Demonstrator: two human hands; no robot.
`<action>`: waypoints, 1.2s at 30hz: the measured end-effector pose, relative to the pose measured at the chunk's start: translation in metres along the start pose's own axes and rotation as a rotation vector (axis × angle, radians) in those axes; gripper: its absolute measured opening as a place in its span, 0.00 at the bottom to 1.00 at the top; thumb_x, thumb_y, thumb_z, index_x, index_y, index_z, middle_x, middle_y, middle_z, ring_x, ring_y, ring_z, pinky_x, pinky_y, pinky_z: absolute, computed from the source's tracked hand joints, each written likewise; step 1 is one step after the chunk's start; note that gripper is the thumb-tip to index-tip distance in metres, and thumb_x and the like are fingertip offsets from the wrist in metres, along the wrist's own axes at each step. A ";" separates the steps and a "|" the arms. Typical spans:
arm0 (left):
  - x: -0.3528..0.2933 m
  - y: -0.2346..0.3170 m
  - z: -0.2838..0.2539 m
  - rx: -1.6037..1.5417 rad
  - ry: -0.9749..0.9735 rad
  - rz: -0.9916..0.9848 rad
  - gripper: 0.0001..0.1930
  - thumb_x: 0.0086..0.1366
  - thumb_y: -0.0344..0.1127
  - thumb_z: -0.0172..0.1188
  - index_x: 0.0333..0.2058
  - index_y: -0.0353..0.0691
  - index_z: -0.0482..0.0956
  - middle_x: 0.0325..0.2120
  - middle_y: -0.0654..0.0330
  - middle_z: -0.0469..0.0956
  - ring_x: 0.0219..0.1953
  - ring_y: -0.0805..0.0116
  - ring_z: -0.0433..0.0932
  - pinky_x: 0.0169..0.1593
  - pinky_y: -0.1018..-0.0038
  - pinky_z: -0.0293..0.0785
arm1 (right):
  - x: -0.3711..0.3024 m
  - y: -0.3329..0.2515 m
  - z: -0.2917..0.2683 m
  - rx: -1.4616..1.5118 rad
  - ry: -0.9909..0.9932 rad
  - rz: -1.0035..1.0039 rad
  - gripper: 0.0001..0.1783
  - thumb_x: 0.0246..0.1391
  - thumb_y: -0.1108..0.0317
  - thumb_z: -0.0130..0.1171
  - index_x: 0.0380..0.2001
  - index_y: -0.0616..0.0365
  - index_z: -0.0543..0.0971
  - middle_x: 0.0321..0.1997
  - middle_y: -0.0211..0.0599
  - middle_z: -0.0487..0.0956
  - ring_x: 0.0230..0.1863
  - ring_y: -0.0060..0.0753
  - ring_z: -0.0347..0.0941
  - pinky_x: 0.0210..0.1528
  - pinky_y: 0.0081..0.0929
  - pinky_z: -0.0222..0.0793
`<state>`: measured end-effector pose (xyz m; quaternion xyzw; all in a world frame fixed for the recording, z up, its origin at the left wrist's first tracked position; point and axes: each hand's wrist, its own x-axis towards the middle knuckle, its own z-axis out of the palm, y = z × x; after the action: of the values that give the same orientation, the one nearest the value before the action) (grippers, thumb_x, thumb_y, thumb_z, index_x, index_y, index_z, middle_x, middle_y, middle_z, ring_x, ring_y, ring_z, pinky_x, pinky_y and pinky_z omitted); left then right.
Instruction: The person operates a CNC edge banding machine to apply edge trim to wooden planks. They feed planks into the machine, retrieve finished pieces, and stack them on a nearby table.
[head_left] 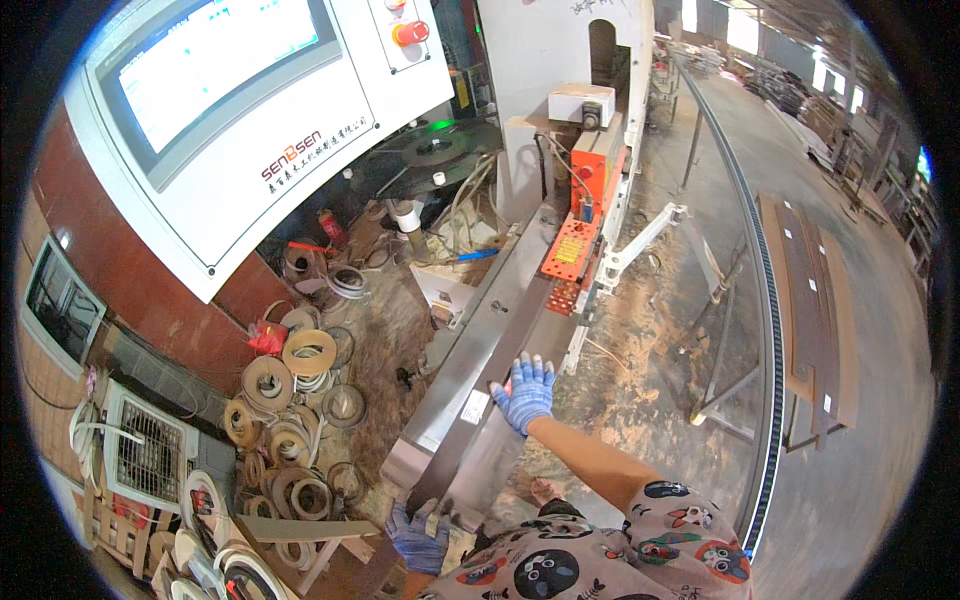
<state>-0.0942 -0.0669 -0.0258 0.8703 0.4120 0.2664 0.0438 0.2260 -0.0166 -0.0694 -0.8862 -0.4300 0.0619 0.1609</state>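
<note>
Sawdust-strewn workshop floor all round, and the long grey rigid panel (480, 385) lies on the machine feed at six o'clock, right hand (524, 392) splayed flat on top, left hand (418, 535) curled around its near end—looks heavy, best gripped along its edges.

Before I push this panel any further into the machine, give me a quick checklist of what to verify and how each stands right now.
1. Left hand on the near end of the panel: ok, gloved and gripping the end.
2. Right hand flat on the panel: ok, fingers spread on top.
3. Panel lined up along the machine's feed track: cannot tell, the fisheye bends edges.
4. Hands away from the orange guard: ok, both well short of it.
5. Emergency stop button in view: ok, on the control panel.
6. Floor footing: not ok, sawdust and edge-banding rolls lie about.
</note>
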 end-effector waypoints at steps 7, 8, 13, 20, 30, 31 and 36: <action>-0.052 -0.019 -0.022 -0.077 -0.059 -0.151 0.17 0.46 0.41 0.67 0.37 0.45 0.84 0.57 0.49 0.65 0.59 0.46 0.62 0.60 0.55 0.61 | -0.071 -0.034 0.009 -0.002 -0.032 -0.091 0.45 0.58 0.35 0.35 0.65 0.63 0.58 0.72 0.47 0.50 0.74 0.51 0.38 0.72 0.52 0.21; -0.059 -0.019 -0.026 -0.096 -0.070 -0.175 0.18 0.47 0.41 0.67 0.38 0.45 0.84 0.58 0.50 0.64 0.59 0.47 0.61 0.60 0.55 0.60 | -0.079 -0.038 0.009 -0.001 -0.048 -0.098 0.45 0.58 0.35 0.34 0.65 0.63 0.58 0.72 0.47 0.50 0.74 0.51 0.38 0.72 0.52 0.22; -0.093 -0.023 -0.037 -0.175 -0.147 -0.184 0.20 0.50 0.41 0.65 0.44 0.50 0.81 0.59 0.51 0.62 0.62 0.47 0.57 0.63 0.53 0.55 | -0.101 -0.051 0.011 0.011 -0.023 -0.110 0.44 0.58 0.35 0.36 0.65 0.62 0.59 0.73 0.45 0.49 0.74 0.51 0.36 0.72 0.52 0.21; -0.109 0.006 -0.017 -0.681 -0.184 -0.310 0.19 0.47 0.37 0.65 0.42 0.47 0.82 0.58 0.53 0.63 0.62 0.49 0.57 0.61 0.55 0.59 | -0.144 -0.059 0.006 -0.145 -0.155 -0.232 0.42 0.59 0.37 0.34 0.68 0.53 0.51 0.72 0.46 0.50 0.74 0.50 0.36 0.73 0.50 0.23; -0.094 0.071 0.045 -0.444 -0.228 0.319 0.17 0.49 0.42 0.65 0.37 0.42 0.80 0.50 0.44 0.65 0.58 0.42 0.61 0.58 0.50 0.58 | -0.225 -0.002 -0.043 0.518 -0.318 -0.346 0.26 0.62 0.50 0.46 0.61 0.44 0.68 0.63 0.41 0.68 0.66 0.46 0.59 0.67 0.42 0.52; -0.097 0.083 0.059 -0.496 -0.260 0.307 0.17 0.49 0.42 0.66 0.37 0.42 0.79 0.51 0.43 0.65 0.58 0.41 0.61 0.57 0.49 0.58 | -0.239 0.022 -0.059 0.569 -0.269 -0.317 0.26 0.62 0.51 0.47 0.61 0.45 0.68 0.62 0.41 0.69 0.65 0.46 0.61 0.66 0.42 0.54; -0.103 0.202 0.061 -0.584 -0.300 0.553 0.19 0.47 0.42 0.68 0.39 0.43 0.79 0.54 0.42 0.64 0.58 0.41 0.61 0.57 0.48 0.59 | -0.345 0.159 -0.142 0.724 0.151 -0.214 0.22 0.61 0.58 0.51 0.56 0.50 0.72 0.56 0.43 0.74 0.56 0.50 0.69 0.59 0.41 0.65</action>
<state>0.0227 -0.2672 -0.0621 0.9281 0.0596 0.2442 0.2746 0.1639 -0.4115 0.0001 -0.7241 -0.4573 0.1272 0.5003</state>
